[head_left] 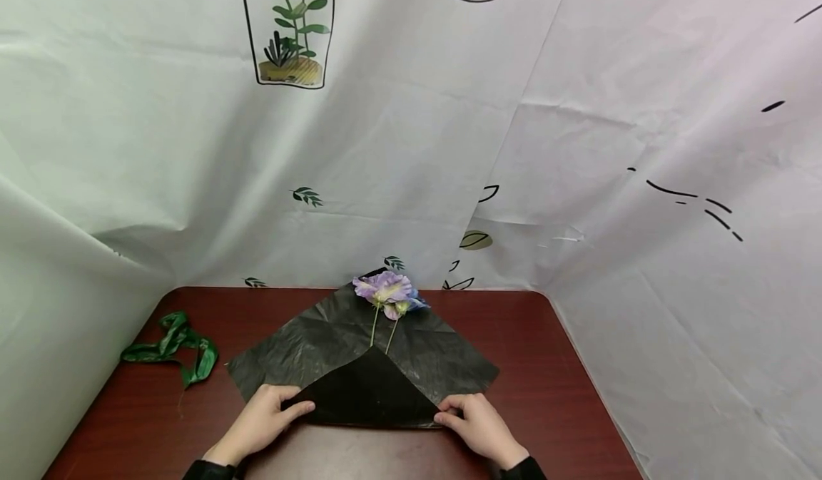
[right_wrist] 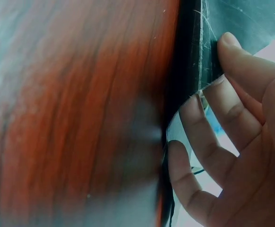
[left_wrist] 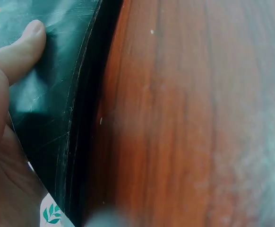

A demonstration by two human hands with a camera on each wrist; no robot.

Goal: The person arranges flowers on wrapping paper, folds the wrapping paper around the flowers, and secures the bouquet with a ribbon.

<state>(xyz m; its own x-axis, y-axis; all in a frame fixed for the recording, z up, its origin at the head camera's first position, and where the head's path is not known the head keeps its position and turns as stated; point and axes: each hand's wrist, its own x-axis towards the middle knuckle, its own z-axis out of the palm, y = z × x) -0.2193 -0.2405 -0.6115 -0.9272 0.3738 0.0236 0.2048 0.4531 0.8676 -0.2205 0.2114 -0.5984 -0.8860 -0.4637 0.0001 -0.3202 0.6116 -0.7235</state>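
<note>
A sheet of black wrapping paper [head_left: 302,344] lies on the table with its near corner folded up into a darker triangular flap [head_left: 372,394]. Two thin stems run under the flap's tip, topped by purple flowers [head_left: 385,289] and a blue flower [head_left: 416,302] near the far corner. At the fold's left end, my left hand [head_left: 257,423] grips the paper, thumb [left_wrist: 31,42] on top and fingers mostly hidden behind. My right hand [head_left: 478,426] pinches the fold's right end between thumb [right_wrist: 236,54] and fingertips, the other fingers [right_wrist: 199,113] spread along the edge.
A crumpled green ribbon [head_left: 193,344] lies at the left on the reddish-brown wooden table [head_left: 546,394]. White printed cloth [head_left: 385,145] hangs behind the table and along both sides.
</note>
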